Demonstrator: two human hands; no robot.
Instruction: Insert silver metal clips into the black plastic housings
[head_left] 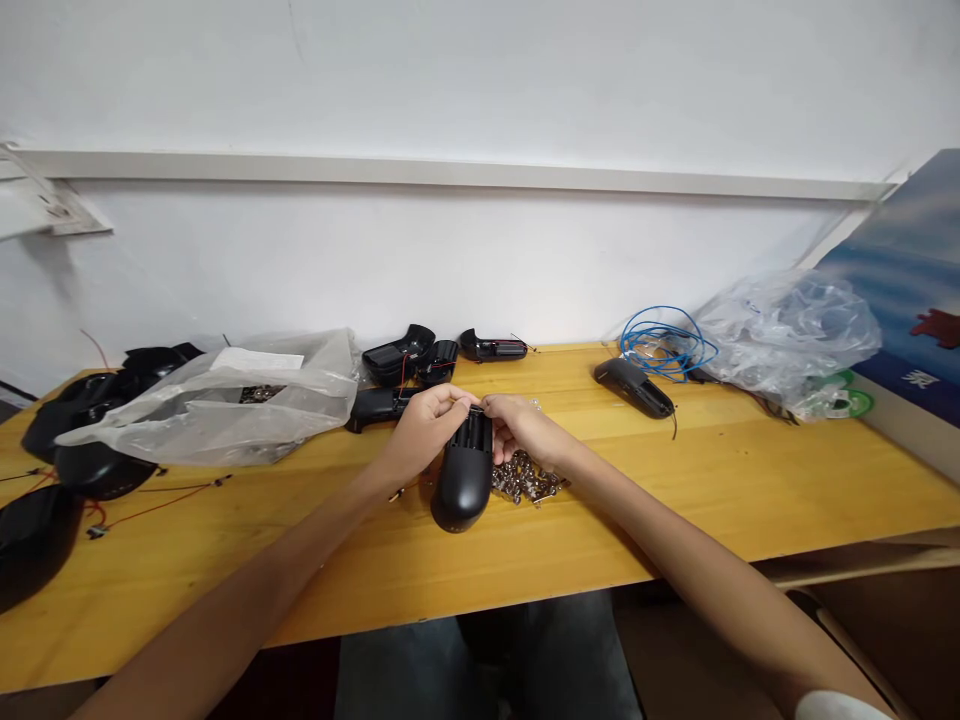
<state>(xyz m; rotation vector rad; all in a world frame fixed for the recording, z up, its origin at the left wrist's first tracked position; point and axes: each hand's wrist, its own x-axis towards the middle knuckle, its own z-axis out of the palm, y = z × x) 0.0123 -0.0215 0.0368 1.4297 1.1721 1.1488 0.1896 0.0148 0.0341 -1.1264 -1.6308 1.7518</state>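
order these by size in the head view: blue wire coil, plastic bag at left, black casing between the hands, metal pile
1. Plastic bag at left
2. Black casing and blue wire coil: too alike to rank
3. Metal pile

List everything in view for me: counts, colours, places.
Front housing: one, black, at hands
Metal pieces: many, silvery, beside it
Rear housings: about four, black, behind
Right housing: one, black, right
Left housings: several, black, left
Wires: several, red, left
Plastic bags: two, clear, left and right
Paper: one, white, on left bag
Cable coil: one, blue, right
Table: one, yellow, beneath
Trunking: one, white, wall
Poster: one, blue, right
Left hand: one, bare, at housing
Right hand: one, bare, at housing
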